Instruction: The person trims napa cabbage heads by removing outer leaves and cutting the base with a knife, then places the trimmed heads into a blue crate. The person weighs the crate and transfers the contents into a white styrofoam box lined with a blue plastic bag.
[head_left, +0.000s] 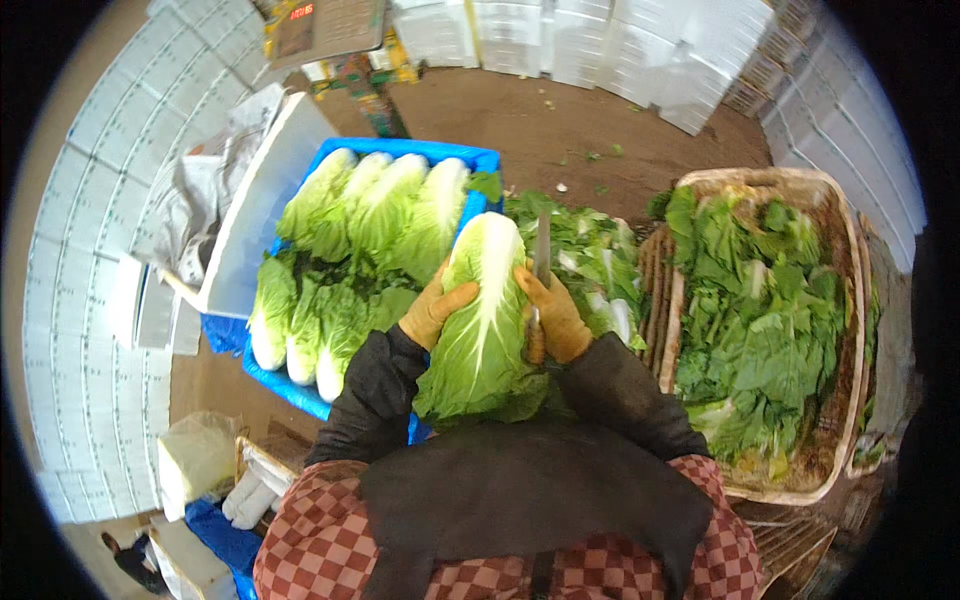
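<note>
A napa cabbage is held between my two gloved hands, its pale base pointing away from me and its leafy end close to my chest. My left hand grips its left side. My right hand presses the right side and also holds a knife, blade pointing up and away. To the left stands a crate lined with blue plastic, holding several napa cabbages in two rows, bases outward. Loose trimmed leaves lie in a heap beyond my right hand.
A large worn tub of green leaves stands at the right. White foam boxes are stacked left and at the back. A platform scale with a lit display stands at top left. Another person appears far at lower left.
</note>
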